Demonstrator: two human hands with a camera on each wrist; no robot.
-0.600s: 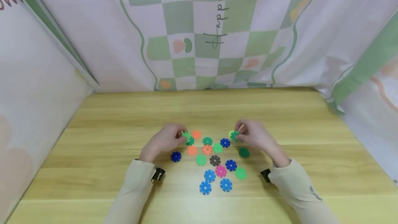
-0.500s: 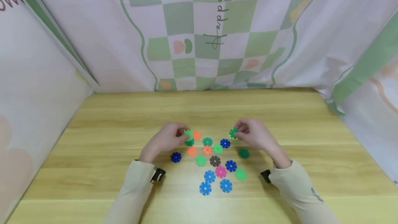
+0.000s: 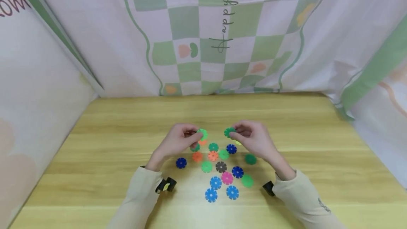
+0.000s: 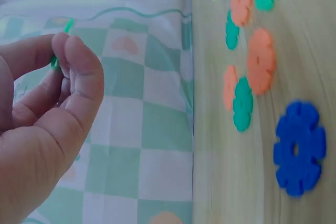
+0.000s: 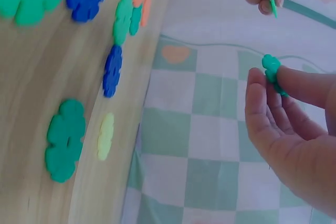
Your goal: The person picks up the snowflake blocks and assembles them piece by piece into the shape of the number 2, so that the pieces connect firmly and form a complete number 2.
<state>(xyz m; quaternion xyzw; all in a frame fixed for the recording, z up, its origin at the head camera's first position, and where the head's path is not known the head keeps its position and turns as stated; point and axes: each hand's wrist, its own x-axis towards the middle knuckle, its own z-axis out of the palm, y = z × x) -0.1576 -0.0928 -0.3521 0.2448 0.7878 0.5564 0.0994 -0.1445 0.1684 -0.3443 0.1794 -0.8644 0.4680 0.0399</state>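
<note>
My left hand [image 3: 179, 139] pinches a light green notched plastic disc [image 3: 202, 134] between thumb and fingers; the left wrist view shows this disc edge-on. Across from it, my right hand [image 3: 254, 138] holds a darker green notched disc [image 3: 227, 132] by its edge, seen raised off the table in the right wrist view [image 5: 271, 72]. A gap separates the two discs. Beneath the left fingers, an orange disc [image 3: 202, 142] and a green disc [image 3: 195, 147] are partly covered. A pale yellow disc [image 5: 105, 136] lies under the right hand, mostly hidden in the head view.
Several more notched discs are scattered over the wooden table [image 3: 111, 123], among them a dark blue one [image 3: 181, 163], a black one [image 3: 221, 167], a pink one [image 3: 227, 178] and light blue ones [image 3: 211, 195]. A checkered curtain [image 3: 213, 38] hangs behind the table's far edge.
Both hands have moved inward and closer together, each carrying its green disc. The right hand's disc has come away from above the pale yellow one. The head view has shifted slightly.
</note>
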